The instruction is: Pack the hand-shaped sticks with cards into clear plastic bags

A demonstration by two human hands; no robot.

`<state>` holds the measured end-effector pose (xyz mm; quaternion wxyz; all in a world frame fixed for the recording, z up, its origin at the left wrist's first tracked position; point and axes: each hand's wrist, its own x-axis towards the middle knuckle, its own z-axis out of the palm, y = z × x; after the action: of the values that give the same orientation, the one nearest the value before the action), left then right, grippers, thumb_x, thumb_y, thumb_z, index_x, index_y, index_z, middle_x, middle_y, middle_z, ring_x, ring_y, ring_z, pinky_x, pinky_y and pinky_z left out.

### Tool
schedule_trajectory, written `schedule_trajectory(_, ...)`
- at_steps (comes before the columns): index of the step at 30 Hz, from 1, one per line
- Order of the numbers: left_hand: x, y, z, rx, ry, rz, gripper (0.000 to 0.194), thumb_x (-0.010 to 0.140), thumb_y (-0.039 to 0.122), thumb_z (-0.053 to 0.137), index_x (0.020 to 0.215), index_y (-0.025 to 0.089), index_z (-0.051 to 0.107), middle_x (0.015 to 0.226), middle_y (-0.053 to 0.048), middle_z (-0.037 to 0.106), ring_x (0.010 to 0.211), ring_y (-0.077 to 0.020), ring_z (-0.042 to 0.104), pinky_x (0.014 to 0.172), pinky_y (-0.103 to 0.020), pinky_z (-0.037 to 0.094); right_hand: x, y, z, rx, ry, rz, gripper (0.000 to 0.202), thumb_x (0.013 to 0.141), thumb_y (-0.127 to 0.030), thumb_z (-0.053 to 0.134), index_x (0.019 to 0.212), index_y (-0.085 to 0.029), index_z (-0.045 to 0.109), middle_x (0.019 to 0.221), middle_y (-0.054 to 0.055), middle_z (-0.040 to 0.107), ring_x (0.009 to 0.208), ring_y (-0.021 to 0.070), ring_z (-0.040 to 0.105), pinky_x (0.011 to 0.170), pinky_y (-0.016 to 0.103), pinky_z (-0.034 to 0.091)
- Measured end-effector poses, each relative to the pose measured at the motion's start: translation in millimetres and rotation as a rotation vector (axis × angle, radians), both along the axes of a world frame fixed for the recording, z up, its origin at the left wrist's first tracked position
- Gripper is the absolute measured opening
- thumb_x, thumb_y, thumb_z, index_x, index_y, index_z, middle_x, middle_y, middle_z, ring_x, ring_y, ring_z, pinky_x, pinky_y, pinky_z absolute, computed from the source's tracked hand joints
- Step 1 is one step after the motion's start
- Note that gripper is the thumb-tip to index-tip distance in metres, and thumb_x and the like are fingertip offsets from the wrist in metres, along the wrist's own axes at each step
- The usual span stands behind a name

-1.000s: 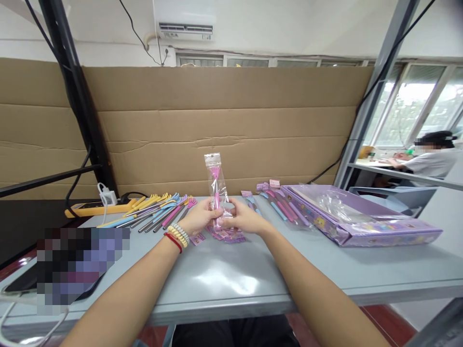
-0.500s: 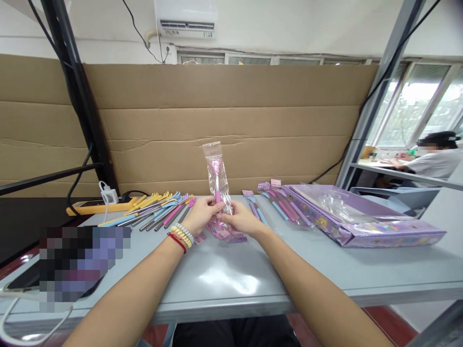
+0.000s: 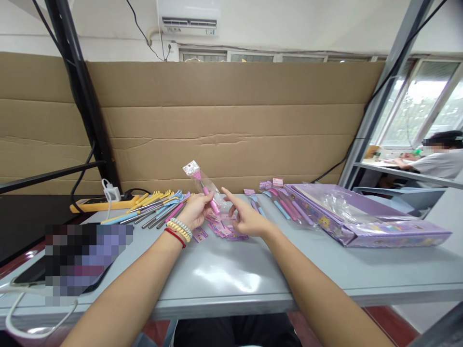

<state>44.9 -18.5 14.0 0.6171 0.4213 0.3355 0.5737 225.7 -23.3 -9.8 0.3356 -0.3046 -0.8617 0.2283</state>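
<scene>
A pink back scratcher (image 3: 204,188) with a metal rod lies inside a clear plastic bag, tilted with its head up and to the left. My left hand (image 3: 196,211) is closed on it near the pink handle. To the right, my right hand (image 3: 248,214) holds nothing, its index finger stretched out and the others partly curled beside the bag. Beneath both hands is a spread of small pink printed cards (image 3: 224,230). Left of my left hand lies a pile of loose back scratchers (image 3: 159,207) in yellow, blue, purple and pink.
Bagged back scratchers (image 3: 287,205) with cards lie right of my hands, against a purple printed box (image 3: 365,212) with clear plastic on it. A blurred-out device (image 3: 90,260) and white cable are at left. Cardboard (image 3: 231,120) stands behind the table; a person (image 3: 439,159) sits far right.
My right hand has let go of the bagged back scratcher and its index finger has straightened. The bag has gone from upright to tilted left and lower, in my left hand.
</scene>
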Motion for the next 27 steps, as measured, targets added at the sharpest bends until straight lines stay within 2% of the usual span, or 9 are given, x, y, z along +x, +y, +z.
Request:
schedule_trajectory(5,0,1,1.1,-0.006,-0.059,-0.011,0.018,0.084,0.012,0.053,0.067,0.008,0.058,0.054,-0.002,0.057,0.046,-0.0092,0.056,0.044,-0.019,0.05,0,0,-1.1,0.1,-0.059,-0.025,0.102,0.062,-0.01,0.062,0.146,-0.034,0.009,0.139,0.01,0.033,0.084,0.0135,0.052,0.069,0.029,0.049)
schedule_trajectory(9,-1,1,1.3,-0.017,-0.111,0.014,0.018,0.082,0.011,0.057,0.064,0.011,0.054,0.051,0.001,0.054,0.043,-0.0069,0.053,0.044,-0.017,0.049,-1,0,-0.2,0.122,-0.051,-0.022,0.106,0.059,-0.008,0.064,0.146,-0.034,0.011,0.143,0.009,0.027,0.107,0.0199,0.048,0.083,0.032,0.047)
schedule_trajectory(11,-2,2,1.3,-0.012,-0.12,0.02,0.018,0.081,0.013,0.058,0.064,0.012,0.054,0.051,0.001,0.054,0.043,-0.0068,0.053,0.046,-0.017,0.049,-2,2,-0.6,0.12,0.004,-0.013,0.098,0.06,-0.01,0.066,0.145,-0.03,0.021,0.141,0.009,0.032,0.117,0.0223,0.043,0.091,0.035,0.043)
schedule_trajectory(13,-3,2,1.9,-0.012,-0.117,0.026,0.017,0.081,0.014,0.059,0.065,0.012,0.054,0.052,0.001,0.054,0.045,-0.0075,0.054,0.047,-0.018,0.05,-1,6,-1.9,0.044,0.091,-0.026,0.08,0.065,-0.018,0.068,0.138,-0.024,0.036,0.13,0.011,0.045,0.11,0.0213,0.048,0.089,0.035,0.043)
schedule_trajectory(15,-4,2,2.9,-0.015,-0.112,0.043,0.016,0.082,0.016,0.058,0.067,0.012,0.055,0.052,0.001,0.054,0.046,-0.0082,0.055,0.048,-0.018,0.051,1,10,-3.5,-0.059,0.176,-0.078,0.071,0.068,-0.027,0.069,0.133,-0.021,0.042,0.113,0.01,0.055,0.089,0.0164,0.056,0.079,0.033,0.047)
schedule_trajectory(18,-5,0,4.2,0.003,-0.086,0.062,0.021,0.084,0.018,0.055,0.064,0.012,0.054,0.049,0.001,0.052,0.046,-0.0086,0.055,0.049,-0.019,0.051,2,12,-4.5,-0.122,0.223,-0.118,0.089,0.063,-0.033,0.074,0.14,-0.024,0.03,0.103,0.005,0.057,0.067,0.0097,0.053,0.065,0.027,0.047)
schedule_trajectory(22,-2,-2,3.0,0.047,-0.015,0.059,0.024,0.084,0.018,0.055,0.061,0.012,0.051,0.049,0.0,0.052,0.045,-0.008,0.053,0.048,-0.019,0.049,-6,2,-0.1,-0.187,0.211,0.005,0.105,0.059,-0.033,0.078,0.145,-0.029,0.019,0.099,0.003,0.058,0.062,0.0084,0.052,0.058,0.024,0.045)
schedule_trajectory(24,0,-2,0.7,0.066,0.0,0.063,0.019,0.081,0.018,0.059,0.064,0.012,0.051,0.051,0.002,0.051,0.045,-0.0079,0.052,0.047,-0.02,0.049,-12,-3,2.7,-0.23,0.227,0.047,0.096,0.061,-0.035,0.078,0.143,-0.026,0.028,0.088,0.001,0.061,0.059,0.0092,0.051,0.056,0.024,0.044)
schedule_trajectory(27,4,-1,-3.9,0.107,0.039,0.097,0.018,0.076,0.02,0.065,0.068,0.013,0.05,0.053,0.004,0.049,0.047,-0.0086,0.051,0.045,-0.022,0.048,-16,-6,4.2,-0.248,0.249,0.06,0.062,0.065,-0.038,0.074,0.121,-0.02,0.057,0.083,0.002,0.063,0.061,0.0112,0.052,0.057,0.025,0.043)
